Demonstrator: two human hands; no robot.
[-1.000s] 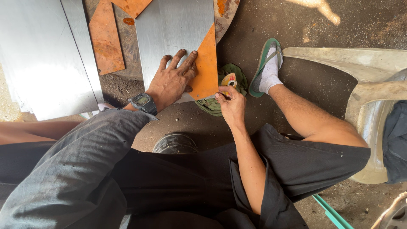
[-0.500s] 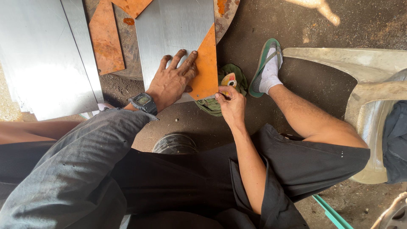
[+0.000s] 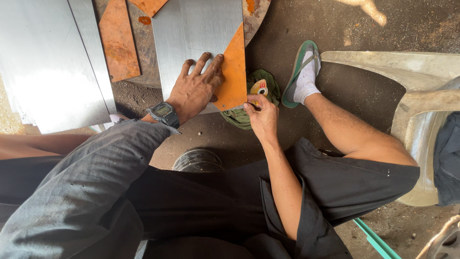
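The left hand (image 3: 195, 88) lies flat, palm down and fingers spread, on a brushed steel sheet (image 3: 191, 33). Its fingertips reach the edge of an orange-rust triangular plate (image 3: 233, 72) that rests on the sheet's right side. The hand presses; it grips nothing. A dark digital wristwatch (image 3: 163, 111) sits on the left wrist.

The right hand (image 3: 261, 115) is positioned just below the lower corner of the triangular plate, fingers curled and pinched together at the plate's bottom edge. Whether they clasp the plate edge or a small item there cannot be determined. A small round yellow-and-red object (image 3: 259, 88) lies directly above the right hand, on a green cloth (image 3: 244, 115) on the ground.

The steel sheet rests on a round rusted surface (image 3: 254, 14). Further steel sheets (image 3: 48, 62) lie to the left, with a second rusted plate (image 3: 117, 41) between them and the working sheet.

The person's right foot wears a white sock and a green flip-flop (image 3: 299, 72), placed on the dirt floor (image 3: 297, 19) near the cloth. A pale plastic chair (image 3: 417, 105) stands to the right. A round metal container (image 3: 197, 160) sits between the legs.
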